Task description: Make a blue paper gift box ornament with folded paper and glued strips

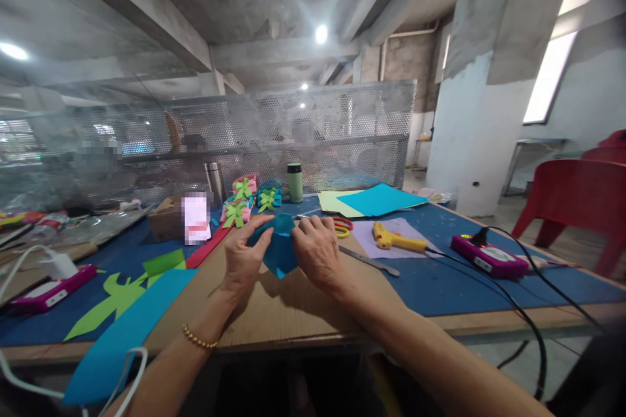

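Between my two hands is a folded piece of blue paper, held up over a brown cardboard sheet. My left hand pinches its left side between thumb and fingers. My right hand has its fingers curled over the right side, and its fingertips are partly hidden behind the paper. Just beyond my right hand lie scissors with red and yellow handles. A metal craft knife or similar flat blade rests to the right of that hand.
A yellow glue gun lies on lilac paper, its cord running to a purple power strip. Blue sheets, green cut-outs, a phone, small bow-topped boxes and a green bottle stand around.
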`<state>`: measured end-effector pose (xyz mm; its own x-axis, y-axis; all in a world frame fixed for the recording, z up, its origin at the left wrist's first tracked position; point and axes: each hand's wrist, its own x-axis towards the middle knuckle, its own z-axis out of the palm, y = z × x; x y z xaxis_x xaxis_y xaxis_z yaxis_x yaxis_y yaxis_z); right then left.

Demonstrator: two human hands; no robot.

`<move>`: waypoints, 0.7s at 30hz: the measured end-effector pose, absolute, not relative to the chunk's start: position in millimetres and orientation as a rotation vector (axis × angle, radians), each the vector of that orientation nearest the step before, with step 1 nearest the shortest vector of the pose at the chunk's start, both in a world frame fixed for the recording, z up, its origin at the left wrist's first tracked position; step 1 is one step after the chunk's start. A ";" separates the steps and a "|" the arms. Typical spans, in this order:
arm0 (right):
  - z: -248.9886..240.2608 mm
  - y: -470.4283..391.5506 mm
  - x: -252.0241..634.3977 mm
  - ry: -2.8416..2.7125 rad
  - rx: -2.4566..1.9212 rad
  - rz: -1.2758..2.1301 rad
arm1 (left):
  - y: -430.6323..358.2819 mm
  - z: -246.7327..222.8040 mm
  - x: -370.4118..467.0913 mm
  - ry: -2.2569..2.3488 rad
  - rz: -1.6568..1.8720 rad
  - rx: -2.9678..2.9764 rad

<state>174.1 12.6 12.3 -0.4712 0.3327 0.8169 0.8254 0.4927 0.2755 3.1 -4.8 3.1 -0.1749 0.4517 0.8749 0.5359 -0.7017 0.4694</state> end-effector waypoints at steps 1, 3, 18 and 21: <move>12.5 12.4 174.2 -2.028 -0.940 -0.884 | -5.3 3.4 3.3 -1.189 -2.039 -1.979; 13.0 12.0 174.3 -2.020 -0.928 -0.878 | -5.7 3.4 3.5 -1.197 -2.038 -1.985; 9.0 15.1 170.9 -2.088 -0.880 -0.793 | -5.2 2.9 4.4 -1.241 -2.057 -2.096; 8.7 14.4 171.8 -2.093 -0.913 -0.797 | -4.8 3.2 3.8 -1.251 -2.066 -2.065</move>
<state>171.8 14.4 8.7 -0.5003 0.3537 0.7903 0.7897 0.5606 0.2491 3.8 -4.8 3.2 -0.1553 0.5350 0.8305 0.4881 -0.6894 0.5353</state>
